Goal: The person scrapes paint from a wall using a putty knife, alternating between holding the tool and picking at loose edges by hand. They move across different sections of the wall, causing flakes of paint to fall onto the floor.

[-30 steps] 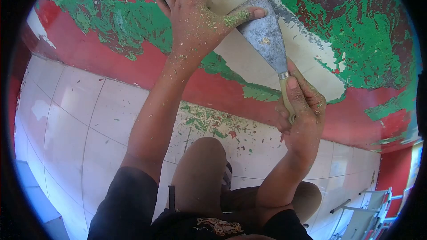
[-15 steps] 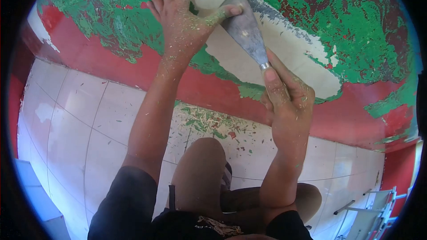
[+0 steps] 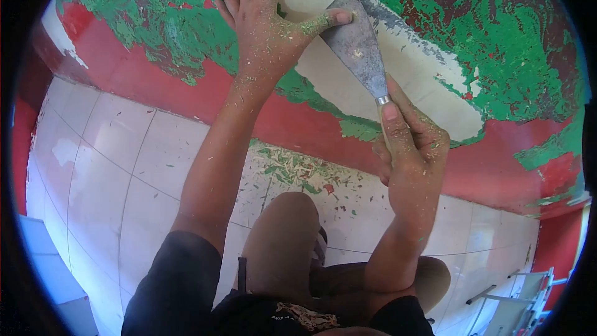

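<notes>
My left hand [image 3: 270,34] has its fingers spread against the wall [image 3: 186,31], and its thumb touches the blade of a putty knife. Specks of green and pale debris cling to its skin. My right hand [image 3: 413,143] is wrapped round the handle of the putty knife [image 3: 357,50], whose wide grey blade points up and left. Behind the blade lies a bare cream patch [image 3: 429,99] with flaking green paint around it. Below runs a red painted band [image 3: 298,127].
Paint chips [image 3: 298,171] are scattered on the tiled floor [image 3: 158,174] at the wall's foot. My bent knee [image 3: 286,218] is below them. A metal-framed object [image 3: 528,298] stands at the lower right. Pale blue box-like shapes [image 3: 53,261] are at the lower left.
Both hands and the putty knife appear slightly further right in the view, and so does the wall. The thumb still rests on the blade.
</notes>
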Available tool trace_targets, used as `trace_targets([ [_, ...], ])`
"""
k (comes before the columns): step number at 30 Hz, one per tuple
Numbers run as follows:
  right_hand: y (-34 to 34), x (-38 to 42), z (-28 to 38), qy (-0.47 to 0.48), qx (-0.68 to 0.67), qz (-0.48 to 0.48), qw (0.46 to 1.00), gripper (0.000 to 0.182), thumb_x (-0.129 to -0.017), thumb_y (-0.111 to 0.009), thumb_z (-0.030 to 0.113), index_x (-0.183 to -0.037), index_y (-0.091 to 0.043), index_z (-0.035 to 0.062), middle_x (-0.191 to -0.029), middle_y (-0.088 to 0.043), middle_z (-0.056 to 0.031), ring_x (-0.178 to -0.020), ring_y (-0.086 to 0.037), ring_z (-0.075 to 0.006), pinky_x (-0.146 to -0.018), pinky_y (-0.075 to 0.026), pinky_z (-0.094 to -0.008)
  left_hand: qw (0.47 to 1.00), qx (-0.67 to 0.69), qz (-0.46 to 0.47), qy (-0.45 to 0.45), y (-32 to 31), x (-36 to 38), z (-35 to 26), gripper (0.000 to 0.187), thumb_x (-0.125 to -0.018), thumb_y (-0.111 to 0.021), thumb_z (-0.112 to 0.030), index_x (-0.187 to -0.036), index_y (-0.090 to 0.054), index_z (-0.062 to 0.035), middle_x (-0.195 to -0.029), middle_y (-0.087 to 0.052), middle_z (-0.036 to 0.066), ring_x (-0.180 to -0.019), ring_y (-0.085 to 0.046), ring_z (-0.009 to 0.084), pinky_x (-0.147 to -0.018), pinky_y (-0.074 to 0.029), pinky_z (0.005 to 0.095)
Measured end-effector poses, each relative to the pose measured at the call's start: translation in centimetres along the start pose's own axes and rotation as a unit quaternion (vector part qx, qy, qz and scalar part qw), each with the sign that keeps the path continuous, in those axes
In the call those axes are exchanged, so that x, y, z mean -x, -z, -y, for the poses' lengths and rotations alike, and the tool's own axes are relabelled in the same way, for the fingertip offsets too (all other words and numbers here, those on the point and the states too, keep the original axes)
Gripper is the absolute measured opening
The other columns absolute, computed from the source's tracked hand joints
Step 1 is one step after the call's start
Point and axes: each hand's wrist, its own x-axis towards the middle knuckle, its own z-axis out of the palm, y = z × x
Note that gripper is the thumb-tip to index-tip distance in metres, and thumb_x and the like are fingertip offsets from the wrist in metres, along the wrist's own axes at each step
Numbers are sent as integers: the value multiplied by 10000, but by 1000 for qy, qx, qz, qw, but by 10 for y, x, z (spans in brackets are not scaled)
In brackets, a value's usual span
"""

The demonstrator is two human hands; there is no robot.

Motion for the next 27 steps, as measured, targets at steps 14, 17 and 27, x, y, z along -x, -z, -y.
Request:
trace_targets([
  [14,16,-14,-10,37,33,51,997,371,-1040,-630,204,-1371,-653,40,-796,-595,24,-718,-447,-53,-640,-411,-246,998,41,-28,-29,3,2,-1,1144,-657,-820,-764,-1602,-399,-275,-1714,-7,251,-1565,13,494,-1178,-97,724],
  [17,20,-11,-9,46,10,45,998,368,-1044,-623,205,-1373,-652,41,-835,-635,8,-741,-460,-54,-663,-427,-245,988,21,-93,-123,-19,-3,20,1180,-609,-874,-710,-1599,-404,-272,-1677,-62,337,-1562,-23,504,-1244,-81,606],
  [27,19,-11,0,26,20,54,998,371,-1050,-617,200,-1394,-646,63,-739,-524,45,-652,-435,-54,-584,-398,-228,999,45,-29,3,4,1,-12,1136,-658,-830,-752,-1594,-415,-260,-1704,-14,279,-1558,11,511,-1176,-110,723],
])
